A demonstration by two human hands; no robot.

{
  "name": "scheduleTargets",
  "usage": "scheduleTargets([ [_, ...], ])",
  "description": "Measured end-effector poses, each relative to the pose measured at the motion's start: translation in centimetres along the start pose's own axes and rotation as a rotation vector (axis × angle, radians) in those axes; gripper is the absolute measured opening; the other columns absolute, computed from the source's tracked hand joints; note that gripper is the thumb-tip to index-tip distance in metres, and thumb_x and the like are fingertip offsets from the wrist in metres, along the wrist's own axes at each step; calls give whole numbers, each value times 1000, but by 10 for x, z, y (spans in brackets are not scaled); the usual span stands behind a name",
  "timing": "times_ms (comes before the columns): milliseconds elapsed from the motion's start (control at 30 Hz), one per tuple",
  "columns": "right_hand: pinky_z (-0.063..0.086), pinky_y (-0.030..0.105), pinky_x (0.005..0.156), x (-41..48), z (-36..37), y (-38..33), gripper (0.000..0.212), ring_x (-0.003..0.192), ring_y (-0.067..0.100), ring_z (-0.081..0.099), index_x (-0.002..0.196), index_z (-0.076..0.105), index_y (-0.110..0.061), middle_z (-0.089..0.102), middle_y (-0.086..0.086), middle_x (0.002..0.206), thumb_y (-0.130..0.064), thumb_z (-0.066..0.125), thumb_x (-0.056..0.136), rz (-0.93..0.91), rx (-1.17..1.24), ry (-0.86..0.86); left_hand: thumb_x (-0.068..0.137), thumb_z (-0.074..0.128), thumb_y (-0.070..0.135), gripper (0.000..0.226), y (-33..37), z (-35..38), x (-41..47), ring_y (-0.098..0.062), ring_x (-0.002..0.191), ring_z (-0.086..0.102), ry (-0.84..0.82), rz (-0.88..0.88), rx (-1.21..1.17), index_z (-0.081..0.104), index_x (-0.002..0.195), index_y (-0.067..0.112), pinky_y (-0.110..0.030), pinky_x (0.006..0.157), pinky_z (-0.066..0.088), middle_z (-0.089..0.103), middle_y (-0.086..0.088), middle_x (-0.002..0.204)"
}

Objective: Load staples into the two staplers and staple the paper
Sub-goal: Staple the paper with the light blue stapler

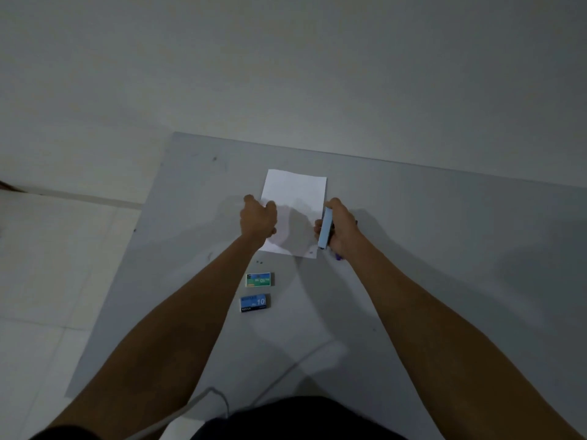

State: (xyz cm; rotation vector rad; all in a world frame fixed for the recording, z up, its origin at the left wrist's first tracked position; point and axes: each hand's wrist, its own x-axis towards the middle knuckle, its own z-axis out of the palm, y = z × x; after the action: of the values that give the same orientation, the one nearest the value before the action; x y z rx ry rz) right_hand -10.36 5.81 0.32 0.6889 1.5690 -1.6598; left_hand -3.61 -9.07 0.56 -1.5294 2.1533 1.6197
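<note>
A white sheet of paper [295,198] lies on the grey table [428,249]. My left hand [257,217] grips the paper's left edge, thumb on top. At the paper's right edge my right hand [338,228] is closed around a light blue stapler [326,228]. Just below that hand a small purple tip [338,257] of another object shows, mostly hidden. Two staple boxes lie nearer to me: a green and white box [259,279] and a blue box [255,302].
A few tiny dark bits [259,262] lie on the table below the paper. A white cable [203,398] runs near the table's front edge. The table's left edge [127,265] borders a pale tiled floor. A plain wall stands behind.
</note>
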Motion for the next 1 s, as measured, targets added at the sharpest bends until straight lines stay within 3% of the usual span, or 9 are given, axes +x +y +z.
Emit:
scheduleTargets([
  [67,44,29,53,1,1,1,29,56,20,49,99,54,-7,58,12,76,-34,53,87,26,-111,10,94,53,22,38,0,-1,5,-23,51,58,-98,-88,-68,41,122,-2,-21,35,44,66,-25,92],
  [200,37,25,51,1,5,2,38,52,17,43,104,58,-10,58,8,74,-41,59,82,52,-222,28,94,56,15,28,4,0,7,-26,51,60,-185,-159,-167,50,108,-8,-21,35,46,64,-19,74],
  [300,38,25,49,0,2,2,42,51,16,44,107,61,-7,60,7,74,-41,64,82,18,-281,48,94,56,16,21,11,-5,1,-26,54,61,-193,-143,-220,48,103,-2,-25,39,52,63,-17,73],
  [533,40,25,49,-32,-11,-30,23,51,16,49,96,59,-14,66,8,74,-35,62,89,-136,-136,18,93,58,24,21,52,-28,-22,-24,56,58,-218,46,-301,58,99,3,-25,46,55,61,-14,77],
  [700,36,23,47,-69,-18,-68,9,52,15,48,89,57,-16,63,7,74,-24,59,92,-267,-24,-63,90,64,20,16,95,-42,-47,-23,64,59,-281,220,-411,62,91,4,-28,62,58,61,-13,87],
  [867,34,23,48,-105,-31,-85,11,55,15,48,82,54,-17,61,6,76,-17,59,91,-369,-96,-100,82,69,4,23,124,-53,-78,-24,76,64,-233,416,-483,49,73,10,-30,69,59,63,-14,90],
  [1000,34,24,50,-121,-42,-83,7,57,15,49,85,56,-16,62,6,78,-17,61,90,-405,-114,-93,81,64,-4,22,129,-59,-98,-24,75,61,-196,495,-505,48,86,10,-32,65,57,63,-12,87],
])
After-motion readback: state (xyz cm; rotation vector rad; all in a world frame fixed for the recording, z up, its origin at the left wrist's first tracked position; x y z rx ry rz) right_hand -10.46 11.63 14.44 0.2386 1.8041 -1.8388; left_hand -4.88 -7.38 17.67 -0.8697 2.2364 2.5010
